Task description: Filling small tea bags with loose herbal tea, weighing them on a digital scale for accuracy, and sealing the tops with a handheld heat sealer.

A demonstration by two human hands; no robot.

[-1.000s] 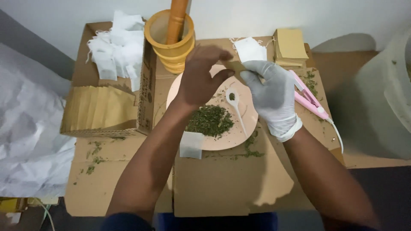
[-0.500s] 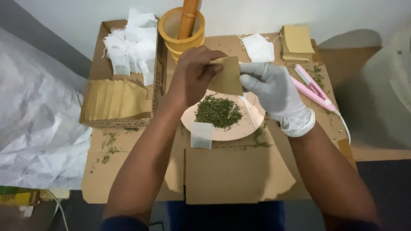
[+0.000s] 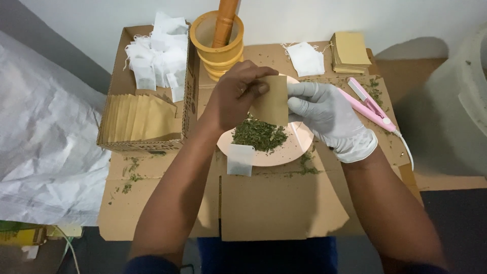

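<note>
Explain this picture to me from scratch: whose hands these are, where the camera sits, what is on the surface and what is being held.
There is no machine here. A person wears a camera on the head, so the view looks down at their own two hands. The left hand is bare; the right hand wears a white glove. Together they hold a small brown paper envelope above a pink plate of dried green herb. A small white sachet lies over the plate's near edge. The cardboard surface also carries a yellow mortar with a wooden pestle, an open box of envelopes and white sachets and a pink sealing tool.
</note>
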